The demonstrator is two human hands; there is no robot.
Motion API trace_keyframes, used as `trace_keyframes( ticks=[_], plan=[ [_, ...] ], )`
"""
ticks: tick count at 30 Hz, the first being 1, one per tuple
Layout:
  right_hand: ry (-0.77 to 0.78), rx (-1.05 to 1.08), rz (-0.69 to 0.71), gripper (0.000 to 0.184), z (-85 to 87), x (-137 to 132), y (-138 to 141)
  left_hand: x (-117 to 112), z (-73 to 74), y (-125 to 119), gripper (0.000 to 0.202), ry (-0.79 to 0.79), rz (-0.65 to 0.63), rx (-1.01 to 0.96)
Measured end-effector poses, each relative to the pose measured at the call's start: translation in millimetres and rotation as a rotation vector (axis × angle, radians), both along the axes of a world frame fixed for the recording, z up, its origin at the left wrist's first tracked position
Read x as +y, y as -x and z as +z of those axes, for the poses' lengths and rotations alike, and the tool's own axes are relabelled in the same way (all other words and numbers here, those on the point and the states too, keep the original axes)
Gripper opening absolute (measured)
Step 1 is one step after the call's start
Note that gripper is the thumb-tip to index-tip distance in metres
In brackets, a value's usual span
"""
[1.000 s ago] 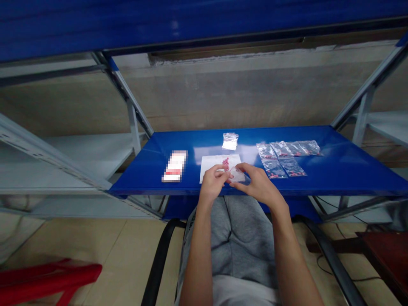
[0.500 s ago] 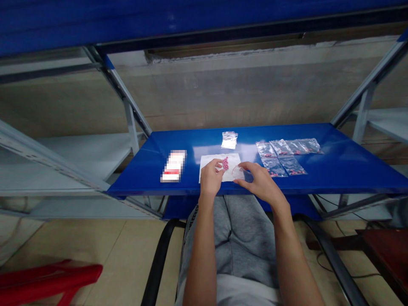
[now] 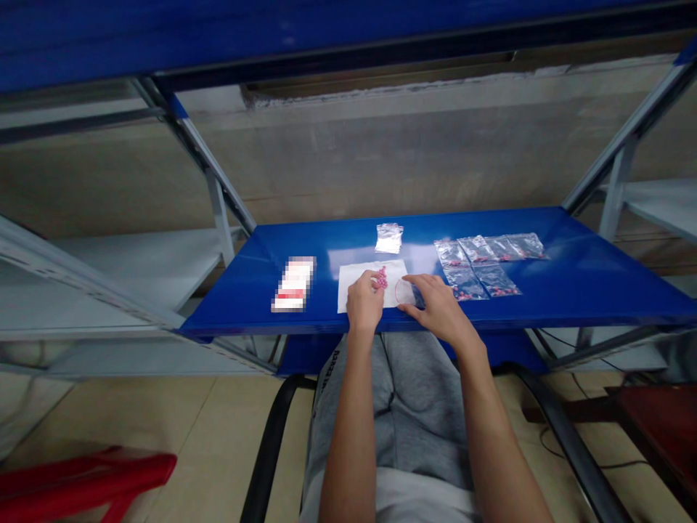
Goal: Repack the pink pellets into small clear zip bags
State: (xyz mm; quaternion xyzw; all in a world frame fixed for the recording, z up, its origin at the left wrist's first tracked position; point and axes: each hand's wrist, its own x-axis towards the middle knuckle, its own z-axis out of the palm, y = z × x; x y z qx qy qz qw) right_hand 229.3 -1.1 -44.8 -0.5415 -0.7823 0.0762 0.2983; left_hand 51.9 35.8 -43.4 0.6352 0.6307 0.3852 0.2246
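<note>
Small pink beads [image 3: 382, 276] lie in a loose pile on a white sheet [image 3: 348, 280]. My left hand [image 3: 365, 299] rests at the pile's left side, its thumb and fingertips drawn together against the beads; what they pinch is hidden. To the right, my right hand [image 3: 437, 303] grips a small clear zip bag [image 3: 405, 293] between thumb and fingers. The bag's mouth, edged by a red line, faces the beads over the sheet's right part.
Filled clear bags [image 3: 479, 265] with reddish beads lie at the right of the blue table [image 3: 577, 283]. A stack of small bags [image 3: 389, 238] sits behind the sheet. At left lies a blurred-out white and red rectangle [image 3: 295, 284]. Metal uprights [image 3: 215, 181] flank the table.
My left hand has shifted slightly right and its fingers have drawn closer together at the beads. The right hand has moved the bag a little left. The view has shifted slightly.
</note>
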Motion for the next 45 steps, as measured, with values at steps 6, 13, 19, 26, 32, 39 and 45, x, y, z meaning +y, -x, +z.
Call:
trace_keyframes(
  ticks=[6,13,19,26,32,39,45],
  plan=[
    [0.006,0.030,-0.007,0.049,-2.5,0,5,-6,11.5,-4,0.022,-0.016,-0.055,-0.288],
    [0.000,0.096,0.030,0.049,-1.2,-2,14,-16,20.0,-5,0.025,0.081,-0.182,-0.410],
    [-0.025,0.104,-0.007,0.047,0.8,-2,11,-11,22.0,15,0.022,0.050,-0.138,-0.353],
    [-0.024,0.078,-0.037,0.049,0.6,-1,11,-2,8.8,5,0.026,0.053,0.002,-0.085],
    [0.003,0.058,-0.051,0.049,-4.1,1,9,-2,10.9,-12,0.019,0.070,0.096,0.010],
    [0.001,0.055,-0.052,0.050,-10.9,3,7,-1,11.2,-10,0.021,0.085,0.067,0.032],
    [0.002,0.042,-0.056,0.049,-11.3,3,8,1,7.3,-7,0.024,0.085,0.017,0.014]
  ],
)
